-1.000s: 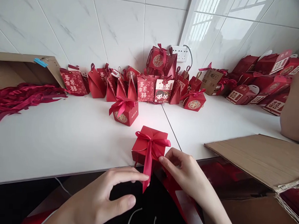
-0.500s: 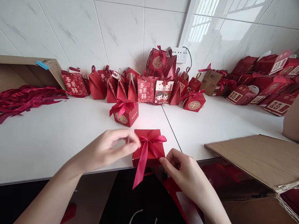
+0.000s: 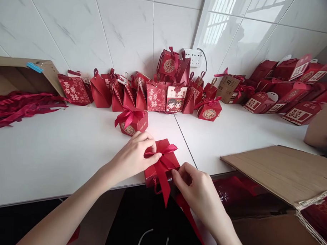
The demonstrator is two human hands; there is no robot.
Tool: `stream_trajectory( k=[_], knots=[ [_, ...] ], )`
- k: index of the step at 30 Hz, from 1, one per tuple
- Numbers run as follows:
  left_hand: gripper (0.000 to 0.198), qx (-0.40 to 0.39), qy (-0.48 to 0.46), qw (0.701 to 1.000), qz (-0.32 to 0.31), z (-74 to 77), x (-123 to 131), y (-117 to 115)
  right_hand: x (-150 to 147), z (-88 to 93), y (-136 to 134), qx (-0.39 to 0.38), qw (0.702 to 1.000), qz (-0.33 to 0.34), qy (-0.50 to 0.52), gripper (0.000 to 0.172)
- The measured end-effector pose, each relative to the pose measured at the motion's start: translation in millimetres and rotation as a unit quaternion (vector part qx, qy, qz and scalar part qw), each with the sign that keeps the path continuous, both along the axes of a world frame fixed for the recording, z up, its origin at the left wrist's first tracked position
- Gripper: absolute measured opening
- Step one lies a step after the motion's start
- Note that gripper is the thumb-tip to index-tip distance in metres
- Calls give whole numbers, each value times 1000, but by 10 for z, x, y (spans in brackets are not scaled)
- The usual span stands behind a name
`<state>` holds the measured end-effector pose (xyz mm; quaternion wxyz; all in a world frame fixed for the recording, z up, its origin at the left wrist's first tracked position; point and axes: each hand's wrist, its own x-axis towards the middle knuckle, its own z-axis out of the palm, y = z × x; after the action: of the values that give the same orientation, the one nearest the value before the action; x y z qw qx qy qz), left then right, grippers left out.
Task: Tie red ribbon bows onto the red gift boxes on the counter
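Observation:
A red gift box point(image 3: 150, 171) sits at the table's front edge with a shiny crimson ribbon bow point(image 3: 170, 149) on top. One ribbon tail hangs over its front, beside a short twisted red cord. My left hand point(image 3: 137, 152) is closed over the bow's left side, thumb and forefinger at the loop by the knot. At the box's right front corner, my right hand point(image 3: 195, 180) is pinched on the other ribbon tail. The fingertips partly hide what each hand grips. Just behind stands a finished-looking red box with a bow point(image 3: 133, 123).
Several red gift boxes point(image 3: 156, 95) line the wall below a white power strip point(image 3: 192, 57). Loose crimson ribbons point(image 3: 24, 105) spill from a carton at left. More red boxes point(image 3: 277, 90) are stacked at right, behind an open cardboard carton point(image 3: 280, 166).
My left hand has moved in onto the bow and closed there. The hanging ribbon tail has swung right, uncovering the cord. My right hand stays at the box's corner.

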<state>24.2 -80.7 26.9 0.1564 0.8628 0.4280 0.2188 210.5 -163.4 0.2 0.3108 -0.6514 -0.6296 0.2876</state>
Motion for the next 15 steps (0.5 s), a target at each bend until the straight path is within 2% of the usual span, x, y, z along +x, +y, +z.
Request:
stream_trajectory(
  k=[4,8,12,13,15],
  knots=[
    [20,1,-25,999,20,-40,59,-32,-44,-25,-23,-25,998,52,15,34],
    [19,16,-49,999,13,-73,34,-23,-14,-47,-110,-24,996,82,-36,32],
    [16,90,-113,989,10,-101,-98,-33,288,93,-188,-84,978,180,-66,18],
    [15,85,-128,988,15,-106,-140,-43,379,140,-175,-98,974,194,-69,15],
    [16,37,-150,987,36,-120,-221,-72,521,209,-82,-90,979,173,-64,22]
  ],
)
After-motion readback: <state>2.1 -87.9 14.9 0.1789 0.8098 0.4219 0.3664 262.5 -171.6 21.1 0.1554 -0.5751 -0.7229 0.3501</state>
